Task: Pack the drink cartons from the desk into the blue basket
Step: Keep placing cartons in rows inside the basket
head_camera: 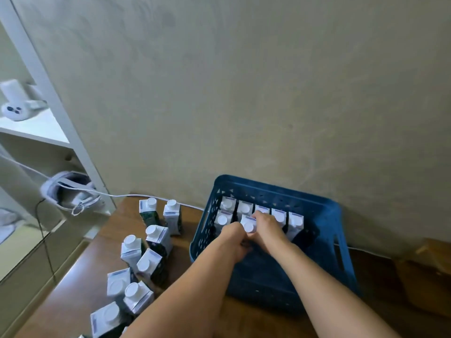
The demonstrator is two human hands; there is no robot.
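Cartons — one sits in both hands, left and right curled round it, inside the basket (second row). Stiff, likely full and weighty — grip the flat sides.

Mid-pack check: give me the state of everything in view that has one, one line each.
blue basket: upright on desk, partly filled.
cartons in basket: upright, capped, along the far wall.
second-row carton: held by both hands.
cartons on desk: upright, capped, unpacked.
left hand: gripping the carton.
right hand: gripping the carton.
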